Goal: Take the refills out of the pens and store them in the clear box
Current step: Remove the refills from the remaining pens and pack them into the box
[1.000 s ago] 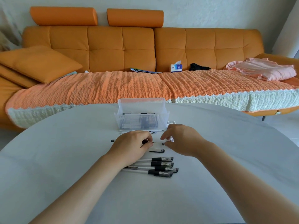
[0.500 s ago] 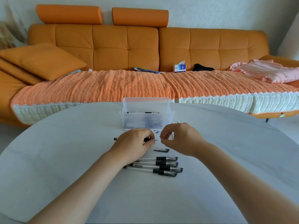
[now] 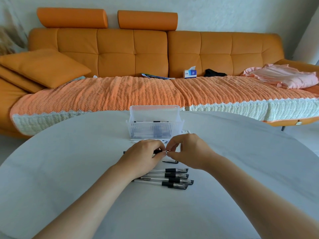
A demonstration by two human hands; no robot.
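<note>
Looking down, I see a smooth pale round table (image 3: 69,169) in a room with a tufted orange sofa (image 3: 131,54) under a ribbed orange throw (image 3: 120,94); a tissue box (image 3: 189,73) and pink clothes (image 3: 286,78) lie on the seat. My left hand (image 3: 143,157) is curled closed around a pen (image 3: 124,152), whose long axis runs left to right, black end poking out leftward. My right hand (image 3: 188,152) pinches something tiny at the pen's right tip; I cannot tell what. Four capped pens (image 3: 176,177) with clear barrels and black grips lie side by side near my wrists, caps pointing right. A loose black cap (image 3: 170,162) lies between them and my hands. The clear box (image 3: 155,128), ribbed plastic with its lid up, stands just beyond my fingers, dark items inside.
</note>
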